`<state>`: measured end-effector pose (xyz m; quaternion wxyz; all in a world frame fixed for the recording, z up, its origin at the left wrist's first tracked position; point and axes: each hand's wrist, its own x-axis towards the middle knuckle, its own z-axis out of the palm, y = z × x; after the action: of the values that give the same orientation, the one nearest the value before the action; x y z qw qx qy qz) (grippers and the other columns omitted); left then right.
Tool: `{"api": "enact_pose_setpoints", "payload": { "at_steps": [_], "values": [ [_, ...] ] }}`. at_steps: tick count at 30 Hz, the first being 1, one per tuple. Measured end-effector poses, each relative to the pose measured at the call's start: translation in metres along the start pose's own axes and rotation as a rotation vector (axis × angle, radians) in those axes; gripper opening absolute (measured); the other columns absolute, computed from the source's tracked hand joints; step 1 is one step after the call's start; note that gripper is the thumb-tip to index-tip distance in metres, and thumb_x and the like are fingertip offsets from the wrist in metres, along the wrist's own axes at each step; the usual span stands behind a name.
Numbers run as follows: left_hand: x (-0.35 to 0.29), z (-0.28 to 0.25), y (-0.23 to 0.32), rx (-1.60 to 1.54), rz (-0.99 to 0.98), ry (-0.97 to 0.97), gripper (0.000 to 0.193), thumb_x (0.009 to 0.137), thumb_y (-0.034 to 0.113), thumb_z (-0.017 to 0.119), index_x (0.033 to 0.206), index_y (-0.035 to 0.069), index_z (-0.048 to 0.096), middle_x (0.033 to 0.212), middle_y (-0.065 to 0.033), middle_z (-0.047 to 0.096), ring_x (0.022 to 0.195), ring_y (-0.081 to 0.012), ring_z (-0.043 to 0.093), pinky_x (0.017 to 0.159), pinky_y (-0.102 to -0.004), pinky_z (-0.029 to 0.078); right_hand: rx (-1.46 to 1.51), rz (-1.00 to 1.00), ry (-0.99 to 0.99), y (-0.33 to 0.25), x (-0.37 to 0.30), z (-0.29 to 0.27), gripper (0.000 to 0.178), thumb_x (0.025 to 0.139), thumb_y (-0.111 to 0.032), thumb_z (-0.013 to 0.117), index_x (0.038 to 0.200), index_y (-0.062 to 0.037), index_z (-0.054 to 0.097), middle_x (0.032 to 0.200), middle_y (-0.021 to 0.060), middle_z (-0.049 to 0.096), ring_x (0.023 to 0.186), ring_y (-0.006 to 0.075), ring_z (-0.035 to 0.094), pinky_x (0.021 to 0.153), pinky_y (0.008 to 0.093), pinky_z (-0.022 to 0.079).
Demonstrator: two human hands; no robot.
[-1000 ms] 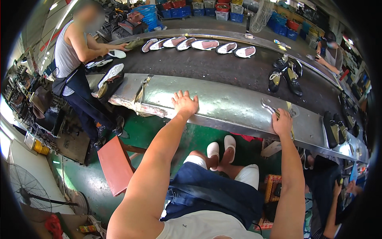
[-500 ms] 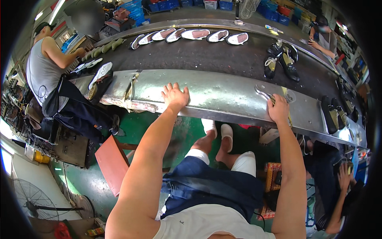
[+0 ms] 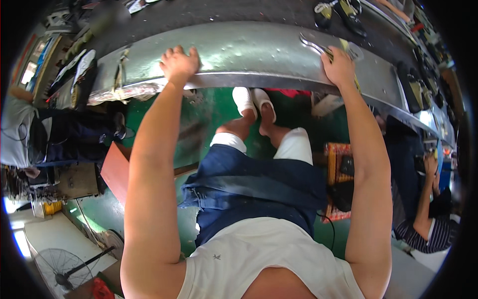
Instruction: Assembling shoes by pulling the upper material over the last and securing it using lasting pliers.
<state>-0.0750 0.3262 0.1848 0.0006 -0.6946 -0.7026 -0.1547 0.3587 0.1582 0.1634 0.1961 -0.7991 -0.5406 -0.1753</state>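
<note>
My left hand (image 3: 179, 63) lies flat on the metal ledge (image 3: 249, 55) of the conveyor, fingers spread, holding nothing. My right hand (image 3: 341, 66) rests farther right on the same ledge, closed over the handles of a pair of pliers (image 3: 312, 45). Their curved metal jaws stick out past my thumb, toward the belt. Most of the handles are hidden under my palm. Left of my left hand, another long hand tool (image 3: 120, 67) lies across the ledge.
Black-and-khaki shoes (image 3: 343, 17) stand on the dark belt (image 3: 224, 11), with more shoes (image 3: 414, 87) at the right. A shoe with an upturned white sole (image 3: 84, 70) is at the left. Co-workers are on both sides. A brown board (image 3: 115, 169) and a fan (image 3: 62, 269) are at lower left.
The view has tipped downward, so the ledge sits higher and the far row of shoes is mostly out of sight. My feet have shifted under the ledge. Both hands stay on it.
</note>
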Motion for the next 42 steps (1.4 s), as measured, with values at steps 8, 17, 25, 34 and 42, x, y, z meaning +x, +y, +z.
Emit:
{"api": "enact_pose_setpoints", "payload": {
  "at_steps": [8,17,25,34,42],
  "values": [
    [0.004,0.014,-0.005,0.010,0.010,0.001,0.065,0.093,0.058,0.048,0.138,0.012,0.059,0.151,-0.0130,0.048,0.144,-0.0328,0.036,0.119,-0.0494,0.025,0.008,0.049,-0.070,-0.001,-0.008,-0.006,0.048,0.094,-0.047,0.056,0.129,-0.0145,0.064,0.134,0.0094,0.064,0.128,0.0310,0.055,0.108,0.0478,0.040],
    [0.003,0.017,-0.009,0.015,0.005,0.009,0.065,0.093,0.058,0.048,0.138,0.013,0.059,0.151,-0.0119,0.048,0.144,-0.0309,0.037,0.118,-0.0488,0.025,-0.011,0.057,-0.091,-0.005,-0.009,-0.006,0.050,0.095,-0.048,0.055,0.132,-0.0147,0.063,0.137,0.0082,0.062,0.132,0.0295,0.052,0.110,0.0475,0.038],
    [0.004,0.018,-0.009,0.020,0.001,0.032,0.065,0.093,0.058,0.047,0.138,0.013,0.060,0.149,-0.0110,0.050,0.143,-0.0304,0.038,0.118,-0.0474,0.025,-0.041,0.071,-0.116,-0.008,-0.005,-0.006,0.051,0.096,-0.048,0.054,0.134,-0.0155,0.061,0.139,0.0075,0.061,0.133,0.0285,0.052,0.111,0.0472,0.037],
    [0.005,0.020,-0.012,0.017,0.010,0.034,0.065,0.094,0.057,0.046,0.140,0.013,0.059,0.150,-0.0108,0.049,0.144,-0.0304,0.038,0.119,-0.0475,0.025,-0.045,0.056,-0.111,-0.004,-0.004,-0.003,0.053,0.096,-0.050,0.053,0.136,-0.0151,0.060,0.141,0.0081,0.060,0.134,0.0291,0.051,0.111,0.0463,0.038],
    [0.005,0.020,-0.012,0.010,0.007,0.017,0.065,0.094,0.057,0.046,0.140,0.013,0.058,0.150,-0.0108,0.049,0.144,-0.0304,0.038,0.119,-0.0473,0.026,-0.013,0.070,-0.139,-0.004,-0.005,-0.005,0.053,0.096,-0.050,0.053,0.135,-0.0151,0.061,0.140,0.0087,0.061,0.133,0.0294,0.052,0.111,0.0458,0.038]
  ]
}}
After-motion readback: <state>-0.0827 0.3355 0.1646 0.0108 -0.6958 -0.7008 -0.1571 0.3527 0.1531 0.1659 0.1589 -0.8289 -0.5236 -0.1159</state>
